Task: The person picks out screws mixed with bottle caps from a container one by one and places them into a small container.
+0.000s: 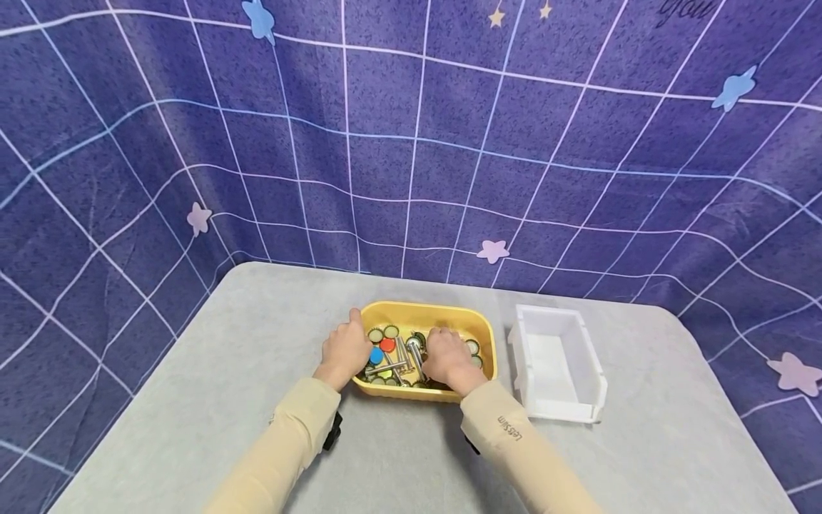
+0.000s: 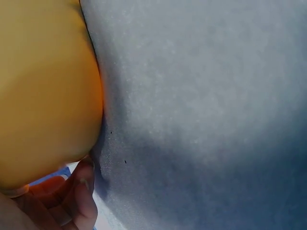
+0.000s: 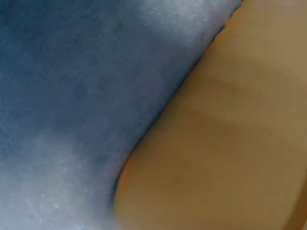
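Observation:
A yellow plastic bin (image 1: 420, 308) stands on the table, holding a mix of bottle caps (image 1: 391, 332) and silver bolts (image 1: 388, 368). Among the caps are a red one (image 1: 387, 345) and a blue one (image 1: 376, 355). My left hand (image 1: 345, 350) grips the bin's left end; its curled fingers (image 2: 85, 203) show against the outer wall in the left wrist view. Inside the bin's right half, my right hand (image 1: 447, 357) reaches down among the caps and bolts. Its fingertips are hidden, so whatever they pinch cannot be made out. Only the bin's outer wall (image 3: 216, 143) and tabletop appear in the right wrist view.
To the right of the yellow bin stands a white open-fronted plastic bin (image 1: 599, 371), with nothing seen inside it. Both are on a grey-covered table (image 1: 257, 300). A purple curtain (image 1: 385, 164) with grid lines and stars hangs behind and at the sides.

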### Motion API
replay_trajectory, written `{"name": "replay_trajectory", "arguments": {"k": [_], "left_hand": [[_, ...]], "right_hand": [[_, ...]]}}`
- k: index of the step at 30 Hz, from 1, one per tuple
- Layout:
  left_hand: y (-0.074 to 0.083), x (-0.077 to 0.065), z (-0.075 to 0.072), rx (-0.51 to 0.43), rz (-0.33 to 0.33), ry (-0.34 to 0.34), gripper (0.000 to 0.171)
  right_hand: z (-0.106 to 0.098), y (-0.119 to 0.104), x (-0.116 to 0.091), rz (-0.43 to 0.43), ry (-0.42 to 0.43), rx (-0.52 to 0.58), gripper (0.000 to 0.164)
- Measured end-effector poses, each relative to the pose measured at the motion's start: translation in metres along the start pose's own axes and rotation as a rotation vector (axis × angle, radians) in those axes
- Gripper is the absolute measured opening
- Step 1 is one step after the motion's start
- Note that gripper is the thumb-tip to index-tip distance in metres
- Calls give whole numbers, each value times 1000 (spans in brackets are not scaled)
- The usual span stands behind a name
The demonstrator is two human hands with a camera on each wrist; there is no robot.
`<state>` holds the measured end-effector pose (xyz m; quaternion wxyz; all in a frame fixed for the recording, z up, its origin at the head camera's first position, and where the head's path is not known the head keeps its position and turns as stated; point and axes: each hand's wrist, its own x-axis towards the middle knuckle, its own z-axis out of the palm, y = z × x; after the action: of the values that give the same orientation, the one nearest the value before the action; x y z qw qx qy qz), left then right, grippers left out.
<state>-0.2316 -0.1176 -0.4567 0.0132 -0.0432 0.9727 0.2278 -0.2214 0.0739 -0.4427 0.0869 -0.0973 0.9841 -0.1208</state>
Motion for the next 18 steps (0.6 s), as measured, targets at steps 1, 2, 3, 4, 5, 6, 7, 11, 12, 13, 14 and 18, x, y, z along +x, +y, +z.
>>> {"name": "replay_trajectory", "arguments": {"k": [1, 2, 3, 4, 5, 6, 7, 11, 12, 13, 14, 18], "left_hand": [[0, 0, 0, 1, -1, -2, 40], [0, 0, 0, 2, -1, -3, 40], [0, 0, -1, 1, -1, -3, 41], [0, 0, 0, 2, -3, -3, 41], [0, 0, 0, 5, -4, -4, 41], [0, 0, -1, 7, -7, -4, 41], [0, 1, -1, 8, -9, -4, 41], [0, 1, -1, 18, -25, -9, 40], [0, 1, -1, 15, -27, -10, 39], [0, 1, -1, 13, -27, -9, 40], [0, 1, 0, 11, -27, -9, 40], [2, 1, 0, 2, -23, -8, 40]], "right_hand": [[0, 1, 1, 7, -1, 20, 36], [1, 2, 2, 9, -4, 44, 34], [1, 4, 2, 8, -6, 72, 29], [1, 5, 3, 3, -3, 98, 25], [1, 7, 4, -1, 1, 123, 23], [0, 8, 5, -6, 6, 144, 21], [-1, 9, 5, -9, 9, 155, 20], [-2, 11, 5, 19, 2, 156, 29], [-1, 11, 5, 33, -1, 144, 33], [-1, 11, 5, 49, -5, 135, 36], [0, 10, 5, 65, -8, 129, 38], [4, 9, 5, 88, 7, 102, 35]]}}
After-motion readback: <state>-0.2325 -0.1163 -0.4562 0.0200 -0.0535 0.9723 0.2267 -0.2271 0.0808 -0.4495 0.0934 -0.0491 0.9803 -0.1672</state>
